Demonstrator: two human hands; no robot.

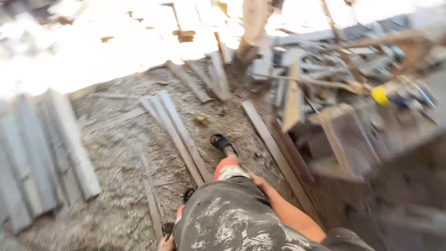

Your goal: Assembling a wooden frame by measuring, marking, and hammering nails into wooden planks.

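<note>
The view is blurred by motion. My right hand (258,181) hangs at my hip against my dark, white-stained shirt (227,218), with its fingers hidden. Only a small part of my left hand (166,243) shows at the bottom edge, beside a thin wooden strip (151,195) on the ground; I cannot tell whether it holds anything. My foot in a black sandal (220,142) is stepping forward over sandy ground, next to a few long grey planks (174,130).
A stack of grey boards (42,153) lies at the left. A long plank (278,158) and a dark wooden box (344,139) stand at the right, with a heap of scrap wood, sticks and a yellow object (380,95) behind. A tree trunk (251,32) rises ahead.
</note>
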